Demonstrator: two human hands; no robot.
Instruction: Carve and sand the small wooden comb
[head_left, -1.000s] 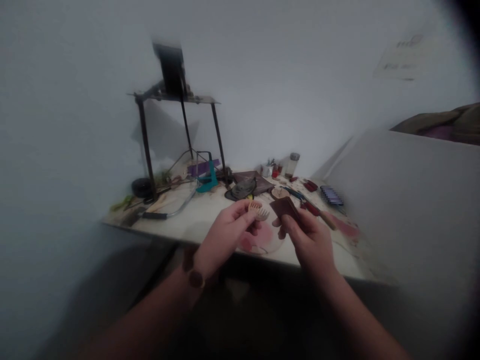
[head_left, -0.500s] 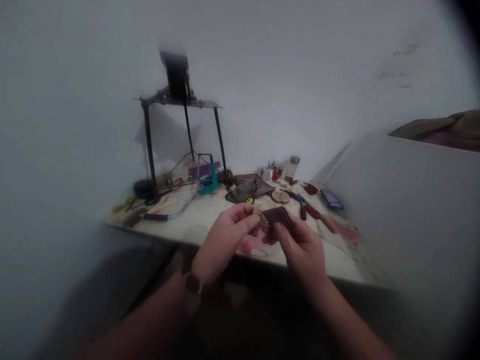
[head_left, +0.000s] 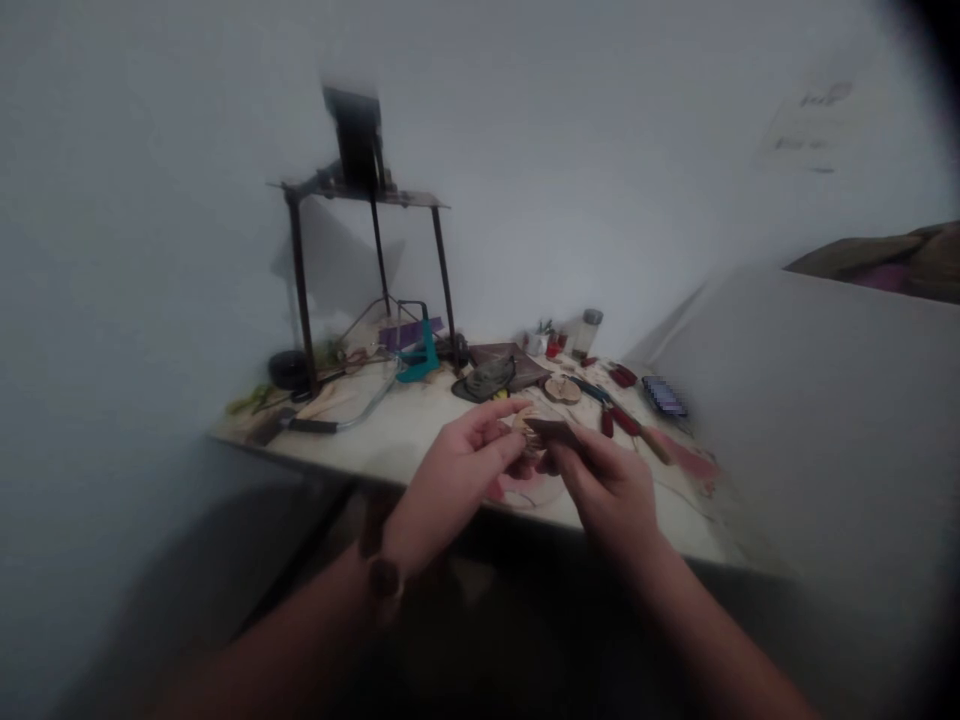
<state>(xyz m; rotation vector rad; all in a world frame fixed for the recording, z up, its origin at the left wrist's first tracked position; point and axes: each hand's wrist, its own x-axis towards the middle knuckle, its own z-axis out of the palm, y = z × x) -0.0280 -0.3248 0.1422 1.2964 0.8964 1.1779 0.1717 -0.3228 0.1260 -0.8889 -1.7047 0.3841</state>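
Observation:
My left hand (head_left: 455, 475) pinches a small pale wooden comb (head_left: 523, 427) between thumb and fingers. Only part of the comb shows, as the leather and my fingers cover the rest. My right hand (head_left: 611, 497) holds a dark brown leather piece (head_left: 553, 432) by its edge. The leather lies against the comb or just over it, and the two hands nearly touch above the table's front edge.
The pale, stained workbench (head_left: 360, 425) holds a hacksaw (head_left: 337, 422), a teal clamp (head_left: 420, 365), red-handled pliers (head_left: 619, 420), a wood slice (head_left: 562, 390), a jar (head_left: 589, 332) and a phone (head_left: 664, 396). A black-legged metal stand (head_left: 367, 195) rises at the back.
My hands have come closer together. The leather piece has moved left over the comb and now hides more of it. The view has shifted slightly.

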